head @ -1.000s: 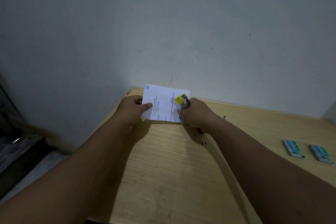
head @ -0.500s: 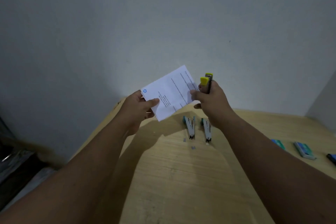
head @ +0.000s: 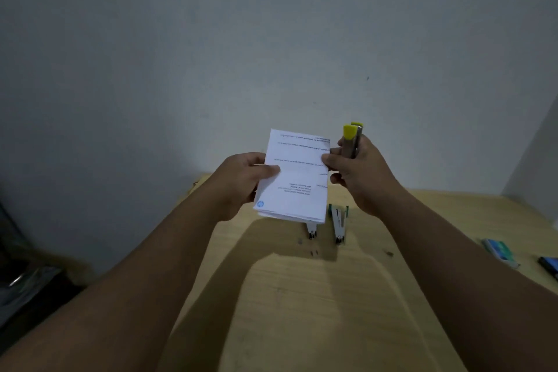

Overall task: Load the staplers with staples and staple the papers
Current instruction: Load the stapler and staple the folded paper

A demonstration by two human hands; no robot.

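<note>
I hold a small stack of printed white papers [head: 294,178] up in the air above the wooden table [head: 317,305]. My left hand [head: 241,181] grips the stack's left edge, thumb on the front. My right hand [head: 359,172] grips a yellow-tipped stapler [head: 351,139] upright, and its thumb and forefinger pinch the papers' right edge. Two green-and-silver staplers lie on the table below: one [head: 338,222] in full view, the other [head: 311,229] mostly hidden behind the papers.
Loose staples [head: 314,252] lie scattered near the two staplers. A teal box of staples [head: 498,251] and a dark blue object [head: 549,264] sit at the right edge. A grey wall stands close behind the table. Dark clutter lies off the table's left side.
Both hands lifted the papers and the yellow stapler off the table. The papers turned from landscape to upright, logo now at the bottom left. Two staplers on the table came into view.
</note>
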